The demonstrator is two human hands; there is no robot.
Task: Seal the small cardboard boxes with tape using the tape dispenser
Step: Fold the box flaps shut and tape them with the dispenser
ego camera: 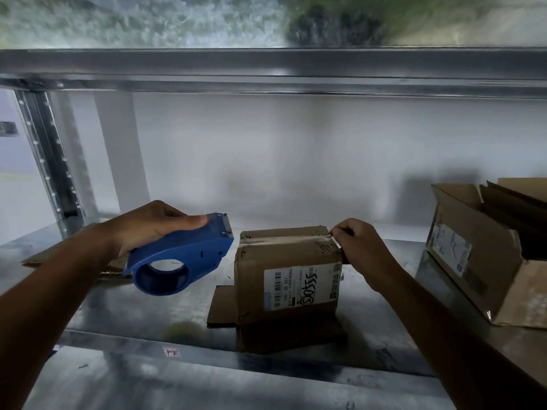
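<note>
Since small box (pixel 284 279) sits mid shelf (pixel 118 318) w/ tape (pixel 284 240) running L–R across its top, R hand (pixel 361 247) pinches tape end at right edge; L hand (pixel 154 226) grips dispenser (pixel 180 255) just left, teeth toward box.

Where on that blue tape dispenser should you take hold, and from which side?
Probably the smooth upper back of the tape dispenser, coming from behind and above, as the left hand does. The toothed blade sits at its front end, facing the cardboard box, so fingers belong away from it.
</note>
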